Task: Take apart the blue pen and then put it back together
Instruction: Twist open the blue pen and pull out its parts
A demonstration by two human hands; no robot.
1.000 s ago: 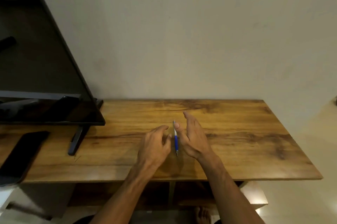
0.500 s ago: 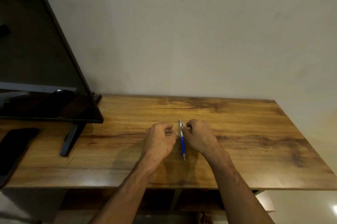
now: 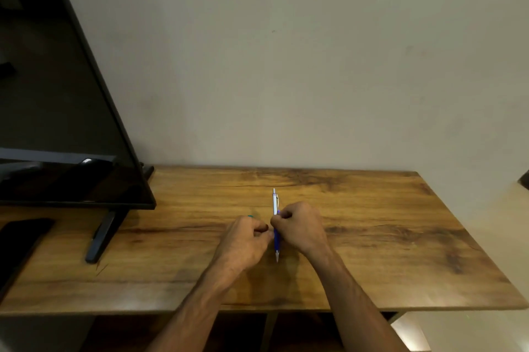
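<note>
The blue pen [image 3: 276,242] has a silver upper half with a clip and a blue lower barrel ending in a silver tip that points toward me. It lies lengthwise between my hands over the middle of the wooden table [image 3: 372,237]. My right hand [image 3: 300,227] is closed, its fingertips pinching the pen where silver meets blue. My left hand [image 3: 243,240] is curled, its fingertips touching the blue barrel from the left. The pen appears whole.
A large black screen [image 3: 65,122] stands at the left on a dark foot [image 3: 104,234]. A black phone [image 3: 20,240] lies at the far left edge. A wall runs behind the table. A shelf shows beneath the front edge.
My right hand went from open to closed on the pen. My left hand curled in against the barrel. The pen stays between both hands.
</note>
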